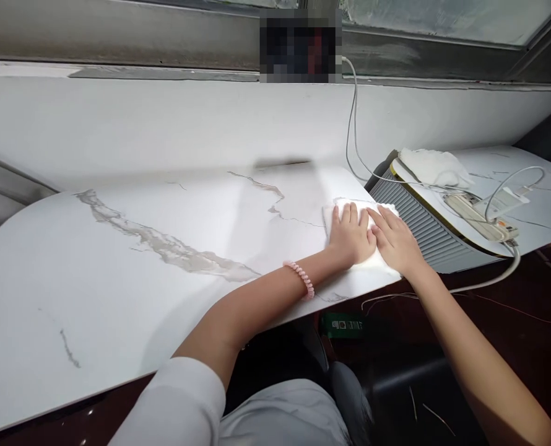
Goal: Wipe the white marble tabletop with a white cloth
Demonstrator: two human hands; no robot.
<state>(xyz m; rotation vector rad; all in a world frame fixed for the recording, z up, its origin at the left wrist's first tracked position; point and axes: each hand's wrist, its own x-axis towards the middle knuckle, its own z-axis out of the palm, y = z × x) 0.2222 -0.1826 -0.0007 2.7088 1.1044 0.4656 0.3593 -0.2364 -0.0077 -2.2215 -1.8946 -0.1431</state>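
A folded white cloth (378, 263) lies flat at the right end of the white marble-patterned table (201, 217). My left hand (351, 235) presses on it with the fingers stretched out and pointing away from me. Right beside it, my right hand (396, 241) also rests flat on the cloth, its fingers angled up and to the left. The two hands touch or nearly touch near the thumbs. Part of the cloth is hidden under them. A pink coiled band (299, 279) circles my left wrist.
To the right stands a ribbed-sided table (442, 232) bearing another white cloth (436, 167), a power strip (482, 217) and a white charger-like box (503, 199). A white cable (355, 111) hangs from the window ledge. Below the table edge is a green box (343, 324).
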